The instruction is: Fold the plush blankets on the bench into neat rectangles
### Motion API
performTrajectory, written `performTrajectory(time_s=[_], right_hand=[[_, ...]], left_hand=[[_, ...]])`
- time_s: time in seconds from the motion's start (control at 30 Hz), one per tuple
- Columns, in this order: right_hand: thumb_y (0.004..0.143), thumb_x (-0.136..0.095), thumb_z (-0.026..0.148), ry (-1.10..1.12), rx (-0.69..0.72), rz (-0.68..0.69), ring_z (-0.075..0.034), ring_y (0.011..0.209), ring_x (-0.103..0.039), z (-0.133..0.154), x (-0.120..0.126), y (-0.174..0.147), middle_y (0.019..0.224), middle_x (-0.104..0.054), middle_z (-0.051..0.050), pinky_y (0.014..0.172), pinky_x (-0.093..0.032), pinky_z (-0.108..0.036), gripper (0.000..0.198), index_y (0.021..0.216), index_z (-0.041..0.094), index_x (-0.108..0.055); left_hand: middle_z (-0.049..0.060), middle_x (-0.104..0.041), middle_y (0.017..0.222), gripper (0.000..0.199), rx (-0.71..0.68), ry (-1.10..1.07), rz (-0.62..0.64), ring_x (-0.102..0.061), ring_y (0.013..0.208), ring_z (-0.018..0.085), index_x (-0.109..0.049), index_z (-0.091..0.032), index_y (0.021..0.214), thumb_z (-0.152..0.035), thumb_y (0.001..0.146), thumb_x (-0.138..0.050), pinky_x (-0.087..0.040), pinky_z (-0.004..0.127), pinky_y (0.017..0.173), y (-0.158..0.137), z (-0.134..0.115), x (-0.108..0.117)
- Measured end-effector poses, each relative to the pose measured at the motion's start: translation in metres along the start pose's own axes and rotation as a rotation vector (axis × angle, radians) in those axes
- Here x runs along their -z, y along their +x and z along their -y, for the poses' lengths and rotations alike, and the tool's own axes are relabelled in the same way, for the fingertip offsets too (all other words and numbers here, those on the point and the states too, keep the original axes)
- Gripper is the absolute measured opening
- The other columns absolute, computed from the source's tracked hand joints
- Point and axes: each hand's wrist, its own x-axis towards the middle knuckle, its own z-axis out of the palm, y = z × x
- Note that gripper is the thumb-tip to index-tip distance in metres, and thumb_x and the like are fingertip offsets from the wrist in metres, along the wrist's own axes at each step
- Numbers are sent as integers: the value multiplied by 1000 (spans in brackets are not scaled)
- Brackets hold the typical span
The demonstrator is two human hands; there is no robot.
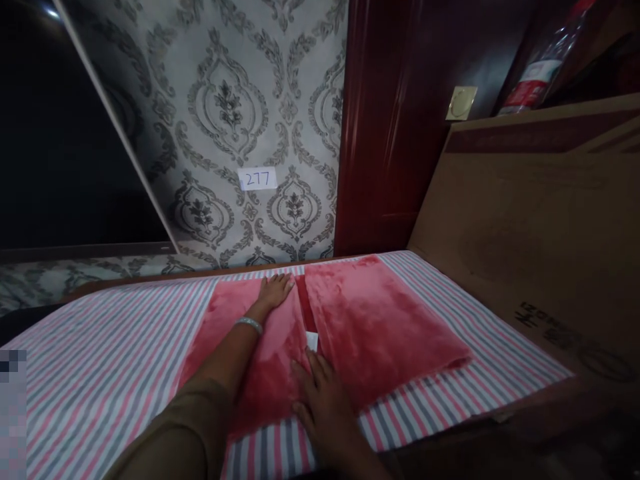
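A plush red-pink cloth (385, 320) lies spread on the striped cover, its two sides folded in toward a narrow gap in the middle. A small white label (311, 341) shows in that gap. My left hand (276, 291) rests flat on the far part of the left fold, fingers stretched out, a silvery bracelet (249, 324) at the wrist. Nearer to me, my right hand (323, 400) lies over the near end of the gap, just below the label, with its fingers apart on the plush.
A pink, grey and white striped sheet (115, 353) covers the table. At right stands a large cardboard box (520, 220), with a plastic bottle (537, 70) behind its top edge. A dark screen (75, 147) is at left. A paper marked 277 (257, 178) is on the patterned wall.
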Motion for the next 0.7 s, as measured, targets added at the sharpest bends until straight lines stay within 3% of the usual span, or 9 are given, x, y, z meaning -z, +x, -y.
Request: performTrajectory(time_s=[0.1, 0.27, 0.47, 0.53, 0.6, 0.7], right_hand=[[84, -64, 20, 13, -6, 35, -33, 146, -31, 0, 0, -1, 161, -30, -8, 118, -32, -56, 72, 152, 31, -41], [87, -64, 26, 23, -23, 49, -32, 147, -28, 3, 5, 0, 162, -27, -7, 120, -28, -55, 70, 153, 31, -39], [90, -62, 34, 93, 7, 12, -29, 146, -33, 7, 12, 2, 161, -31, -9, 119, -30, -50, 65, 151, 27, -42], [91, -57, 33, 157, 52, -83, -26, 141, -40, 5, 22, -1, 156, -41, -11, 117, -35, -46, 60, 149, 23, -44], [94, -51, 30, 220, 71, -273, -24, 131, -51, -4, 40, -6, 142, -57, -10, 112, -41, -43, 49, 142, 21, -53], [95, -49, 32, 274, -78, -648, -23, 106, -64, -34, 75, -20, 110, -72, -9, 98, -49, -41, 29, 112, 23, -70]], left_hand=[[10, -48, 152, 53, -20, -17, -33, -44, 139, 30, -44, -26, 148, -41, 101, -26, -27, 56, 116, 9, 0, -6], [13, -45, 153, 55, -16, -56, -60, -39, 142, 30, -44, -18, 148, -39, 100, -28, -27, 54, 116, 11, 0, -13], [18, -49, 149, 48, 50, -164, -75, -43, 139, 36, -56, -19, 138, -37, 94, -43, -27, 64, 113, 14, -8, 3], [19, -52, 146, 47, 53, -236, -104, -47, 136, 36, -59, -17, 133, -36, 92, -47, -32, 61, 112, 17, -18, 10], [18, -53, 145, 45, 24, -333, -148, -48, 135, 32, -60, -16, 131, -34, 91, -48, -35, 51, 113, 20, -32, 14], [17, -63, 132, 45, 28, -516, -188, -56, 126, 30, -61, -15, 128, -33, 88, -53, -42, 43, 108, 24, -55, 13]])
